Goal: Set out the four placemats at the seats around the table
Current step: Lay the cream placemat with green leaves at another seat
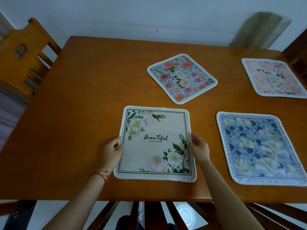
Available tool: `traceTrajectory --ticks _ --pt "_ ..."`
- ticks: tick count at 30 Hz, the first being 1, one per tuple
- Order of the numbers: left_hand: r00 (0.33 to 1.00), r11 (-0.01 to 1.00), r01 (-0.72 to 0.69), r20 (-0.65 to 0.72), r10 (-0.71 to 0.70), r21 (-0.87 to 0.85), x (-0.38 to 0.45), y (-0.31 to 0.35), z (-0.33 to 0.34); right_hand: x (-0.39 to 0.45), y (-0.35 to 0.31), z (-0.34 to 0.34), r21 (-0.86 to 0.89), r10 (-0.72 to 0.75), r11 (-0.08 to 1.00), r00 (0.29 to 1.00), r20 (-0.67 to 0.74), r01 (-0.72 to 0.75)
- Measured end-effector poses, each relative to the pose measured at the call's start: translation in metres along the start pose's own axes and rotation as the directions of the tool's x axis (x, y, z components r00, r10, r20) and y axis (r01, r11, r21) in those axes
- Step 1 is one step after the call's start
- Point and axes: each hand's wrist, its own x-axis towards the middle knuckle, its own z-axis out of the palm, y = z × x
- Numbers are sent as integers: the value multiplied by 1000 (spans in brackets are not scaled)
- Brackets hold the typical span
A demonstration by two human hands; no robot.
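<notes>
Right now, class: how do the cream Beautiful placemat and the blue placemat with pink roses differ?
The cream Beautiful placemat lies square to the near table edge; the rose placemat sits turned like a diamond. The left hand and right hand hold the cream one; the rose one lies untouched. Both lie flat with white borders.

Against the left edge of the table, a light wooden chair (25, 63) with a slatted back and a small arched cut-out. At the near edge, the dark slats of another chair back (149, 214), and between them a round white plate-like thing (185, 214) on the pale floor. Behind, a plain white wall (149, 15); at upper right, a blurred greenish cloth-like shape (260, 29).
</notes>
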Motion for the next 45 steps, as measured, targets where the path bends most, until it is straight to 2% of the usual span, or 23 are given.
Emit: traceTrajectory --ticks 9,18,23,27,33,41,45 --pt "999 998 -50 10 51 -38 16 20 -9 2 -12 -4 82 110 991 989 -95 -102" --pt "985 986 -144 83 151 -88 28 50 -2 0 -26 -13 120 78 991 979 -187 -56" --pt "978 976 -169 100 184 -138 29 64 3 3 -30 -24 214 99 975 975 -199 -55" --pt "984 970 -134 87 154 -203 24 76 12 12 -32 -38 370 175 923 972 -157 -107" --pt "995 961 -69 50 85 -267 13 93 38 36 -28 -71 463 251 864 966 -56 -198" --pt "999 889 24 -11 -32 -457 -5 133 94 80 -16 -136 499 189 841 978 92 -209" --pt "998 873 21 -43 -48 -487 -6 149 110 102 -21 -158 527 186 814 969 160 -243"
